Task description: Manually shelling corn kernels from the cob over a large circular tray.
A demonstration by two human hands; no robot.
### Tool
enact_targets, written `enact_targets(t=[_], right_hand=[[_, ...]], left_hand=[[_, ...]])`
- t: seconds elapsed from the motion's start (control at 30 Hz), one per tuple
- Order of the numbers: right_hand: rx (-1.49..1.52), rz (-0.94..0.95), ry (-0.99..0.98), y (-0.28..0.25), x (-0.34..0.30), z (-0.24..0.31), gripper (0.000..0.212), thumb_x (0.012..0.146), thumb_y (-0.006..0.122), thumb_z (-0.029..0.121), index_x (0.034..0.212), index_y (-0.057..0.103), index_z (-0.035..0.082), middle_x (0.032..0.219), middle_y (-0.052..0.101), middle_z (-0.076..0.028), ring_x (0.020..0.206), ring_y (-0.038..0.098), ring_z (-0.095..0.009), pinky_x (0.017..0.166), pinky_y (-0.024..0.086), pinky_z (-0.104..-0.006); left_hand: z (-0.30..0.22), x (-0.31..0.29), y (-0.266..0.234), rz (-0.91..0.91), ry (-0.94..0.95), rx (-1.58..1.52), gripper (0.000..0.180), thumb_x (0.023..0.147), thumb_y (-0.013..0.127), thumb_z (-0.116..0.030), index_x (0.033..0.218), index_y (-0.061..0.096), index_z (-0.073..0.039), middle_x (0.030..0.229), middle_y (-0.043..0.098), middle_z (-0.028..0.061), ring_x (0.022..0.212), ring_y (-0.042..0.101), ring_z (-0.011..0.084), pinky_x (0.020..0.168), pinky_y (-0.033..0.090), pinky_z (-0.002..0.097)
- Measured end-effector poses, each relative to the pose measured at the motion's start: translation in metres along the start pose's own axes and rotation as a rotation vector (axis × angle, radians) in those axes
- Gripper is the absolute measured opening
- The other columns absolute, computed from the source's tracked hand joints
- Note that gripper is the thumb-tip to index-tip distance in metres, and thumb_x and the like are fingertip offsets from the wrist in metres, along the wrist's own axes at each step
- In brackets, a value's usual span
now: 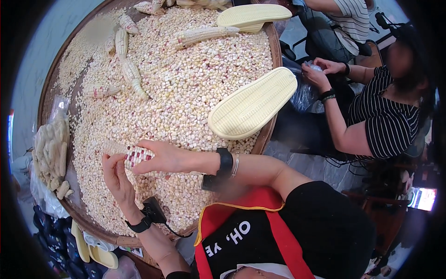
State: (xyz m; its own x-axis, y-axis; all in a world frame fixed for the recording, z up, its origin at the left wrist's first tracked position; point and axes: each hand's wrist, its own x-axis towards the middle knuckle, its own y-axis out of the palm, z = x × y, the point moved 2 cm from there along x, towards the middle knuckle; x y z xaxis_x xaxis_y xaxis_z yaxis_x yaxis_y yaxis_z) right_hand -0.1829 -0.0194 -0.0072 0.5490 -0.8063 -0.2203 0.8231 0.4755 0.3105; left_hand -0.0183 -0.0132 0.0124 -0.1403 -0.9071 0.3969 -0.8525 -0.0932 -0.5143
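Note:
Above the heaped loose kernels, an ear of corn with white and dark red kernels lies crosswise between my hands. My right hand grips its right part, thumb on the near side and fingers on the far side. The fingers of my left hand are bent against its left end, which looks pale and stripped of kernels. Both wrists wear black straps, the left one with a small black box. The palm sides of both hands are partly hidden.
The kernels fill a large round brown tray. A pale yellow slipper lies sole-up on the right; another slipper is at the far edge. Several ears lie far left. A plastic bag of stripped cobs stands left. Another person sits right.

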Motion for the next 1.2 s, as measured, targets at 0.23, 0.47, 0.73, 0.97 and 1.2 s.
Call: enact_targets(t=[0.23,0.47,0.73,0.97,1.2], right_hand=[[0.003,0.038,-0.004,0.006,0.003,-0.002,0.064,0.07,0.069,0.036,0.12,0.045,0.003,0.081,0.056,-0.006,0.062,0.052,-0.011,0.045,0.043,-0.0246],[-0.028,-0.022,-0.031,0.004,0.01,-0.023,0.06,0.071,0.068,0.035,0.116,0.046,0.001,0.081,0.056,-0.005,0.063,0.052,-0.009,0.045,0.042,-0.0217],[0.135,-0.031,0.056,0.018,0.0,-0.005,0.053,0.076,0.067,0.027,0.116,0.044,0.002,0.08,0.055,0.0,0.062,0.05,-0.004,0.045,0.038,-0.019],[0.292,0.081,0.085,0.009,0.002,-0.005,0.048,0.081,0.06,0.021,0.121,0.04,0.004,0.092,0.059,-0.004,0.064,0.056,-0.008,0.047,0.044,-0.0204],[0.279,0.119,0.097,-0.001,0.005,-0.007,0.045,0.084,0.053,0.032,0.119,0.04,0.006,0.085,0.056,-0.004,0.06,0.058,-0.011,0.04,0.045,-0.0211]], left_hand=[[0.002,-0.002,-0.006,0.033,-0.083,-0.132,0.013,0.085,0.047,0.0,0.097,0.05,-0.001,0.094,0.045,0.0062,0.085,0.045,0.0145,0.077,0.038,0.025],[0.003,0.002,-0.005,0.003,-0.106,-0.171,0.008,0.079,0.055,0.003,0.086,0.058,-0.001,0.08,0.05,0.0056,0.072,0.049,0.0146,0.064,0.041,0.0243],[-0.003,0.001,-0.007,-0.025,-0.001,-0.003,0.011,0.082,0.052,-0.001,0.09,0.06,-0.003,0.083,0.051,0.0074,0.075,0.05,0.0176,0.067,0.039,0.0269],[0.001,0.002,-0.014,0.071,0.094,-0.135,0.009,0.085,0.051,-0.004,0.091,0.058,-0.004,0.095,0.053,0.0074,0.087,0.05,0.0198,0.075,0.04,0.0285],[0.006,0.001,-0.014,-0.082,-0.122,-0.65,0.011,0.087,0.055,-0.013,0.089,0.055,-0.002,0.103,0.055,0.0105,0.093,0.056,0.0183,0.079,0.045,0.03]])
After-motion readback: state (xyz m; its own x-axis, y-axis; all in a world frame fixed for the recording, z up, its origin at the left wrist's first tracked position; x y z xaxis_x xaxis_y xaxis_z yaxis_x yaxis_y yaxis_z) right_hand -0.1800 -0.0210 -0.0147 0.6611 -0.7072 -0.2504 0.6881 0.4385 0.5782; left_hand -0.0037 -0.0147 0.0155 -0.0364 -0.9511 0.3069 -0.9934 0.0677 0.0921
